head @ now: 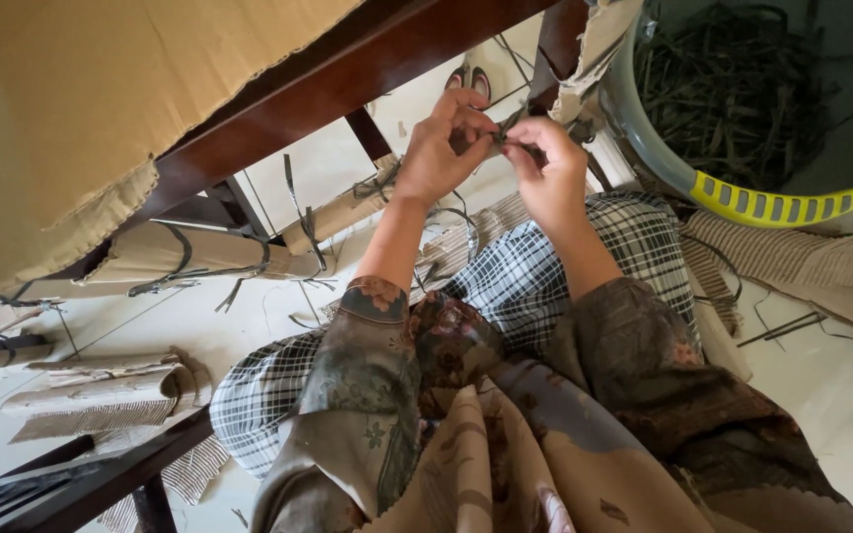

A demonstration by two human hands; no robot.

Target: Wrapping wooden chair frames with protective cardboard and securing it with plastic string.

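A black-and-white checked cloth [545,276] covers the lap nearest the camera. Above it, the left hand [438,148] and right hand [550,168] meet, fingers of both pinched closed on a thin dark strip [504,130] held between them over the white tiled floor [199,326]. Rolled brown corrugated cardboard [101,390] lies at the left. Farther off, a grey tub with a yellow handle [774,205] holds more dark strips [733,89].
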